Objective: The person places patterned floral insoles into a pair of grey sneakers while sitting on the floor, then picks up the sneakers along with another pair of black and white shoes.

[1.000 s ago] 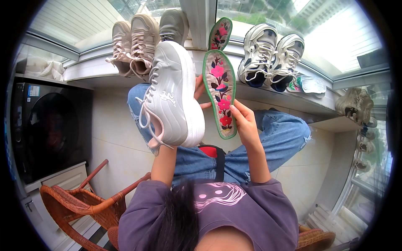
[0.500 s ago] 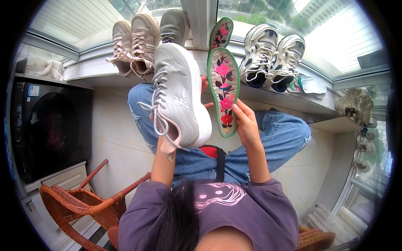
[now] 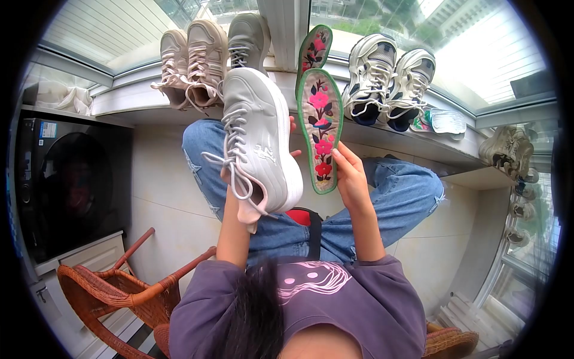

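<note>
shoe [image 3: 257, 143], light grey with a thick white sole, grasped in the left hand [image 3: 226, 175] over the left leg of the blue jeans [image 3: 202, 143]; toe to the far side, heel nearest, tilted partly onto its side, sole to the right, laces and opening to the left. most of that hand hidden behind the shoe, only fingertips [image 3: 293, 124] showing past the sole at the right; cannot tell how tight the hold.

embroidered insole [image 3: 321, 131], green-edged with pink flowers and dark leaves, pinched in the right hand [image 3: 351, 175] by its near right edge, thumb on the flowered face; just right of the shoe, with a gap between.

on the far ledge [image 3: 133, 99] under the windows [image 3: 119, 39]: second flowered insole [image 3: 314, 50] by the window post [image 3: 288, 36], lower end hidden behind the held one; grey sneaker [image 3: 247, 39] and two beige sneakers [image 3: 206, 51] to the left; two white-and-black sneakers [image 3: 372, 75] to the right, clear insole-shaped pieces [image 3: 448, 122] just beside. black washing machine [image 3: 75, 185] at the left, wicker chair [image 3: 134, 294] at the near left.
</note>
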{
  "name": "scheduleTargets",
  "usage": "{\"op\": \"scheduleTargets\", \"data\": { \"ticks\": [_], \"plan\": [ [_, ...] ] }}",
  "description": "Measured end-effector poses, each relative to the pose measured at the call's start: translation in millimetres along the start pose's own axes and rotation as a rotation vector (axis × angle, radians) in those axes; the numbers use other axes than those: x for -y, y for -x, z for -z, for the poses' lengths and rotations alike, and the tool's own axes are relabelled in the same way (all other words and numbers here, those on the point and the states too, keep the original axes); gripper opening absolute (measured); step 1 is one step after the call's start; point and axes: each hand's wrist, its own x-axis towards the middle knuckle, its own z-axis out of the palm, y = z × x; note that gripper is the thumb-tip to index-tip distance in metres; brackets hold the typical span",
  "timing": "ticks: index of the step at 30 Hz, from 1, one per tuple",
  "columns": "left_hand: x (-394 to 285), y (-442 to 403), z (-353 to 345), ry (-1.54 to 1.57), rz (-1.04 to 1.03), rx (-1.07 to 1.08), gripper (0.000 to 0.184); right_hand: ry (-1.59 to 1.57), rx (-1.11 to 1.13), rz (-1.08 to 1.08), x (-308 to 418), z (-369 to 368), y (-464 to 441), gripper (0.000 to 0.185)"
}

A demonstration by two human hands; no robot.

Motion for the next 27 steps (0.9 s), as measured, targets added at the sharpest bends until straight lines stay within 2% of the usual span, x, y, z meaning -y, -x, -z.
{"op": "scheduleTargets", "data": {
  "ticks": [10,11,14,19,21,25,26,27],
  "plan": [
    [-5,7,5,-0.021,-0.012,0.063,0.072,0.066,-0.081,0.017,-18,18,-8,0.033],
    [-6,7,18,-0.013,0.087,0.076,0.08,0.066,-0.079,0.018,-25,22,-11,0.033],
    [12,6,167,0.028,0.2,-0.126,0.078,0.082,-0.205,0.078,-39,27,-19,0.032],
    [14,7,107,0.06,0.173,-0.199,0.077,0.048,-0.276,0.289,-52,16,-57,0.033],
    [6,2,52,0.089,0.209,-0.088,0.078,0.095,-0.411,0.42,-48,4,-77,0.034],
    [9,-3,52,0.054,0.208,-0.066,0.085,0.433,-0.619,0.731,-53,-3,-127,0.032],
    [9,-3,48,0.047,0.219,-0.081,0.086,0.448,-0.663,0.717,-55,-3,-138,0.032],
    [17,-3,81,0.07,0.214,-0.118,0.085,0.431,-0.684,0.748,-61,3,-151,0.032]
  ]
}}
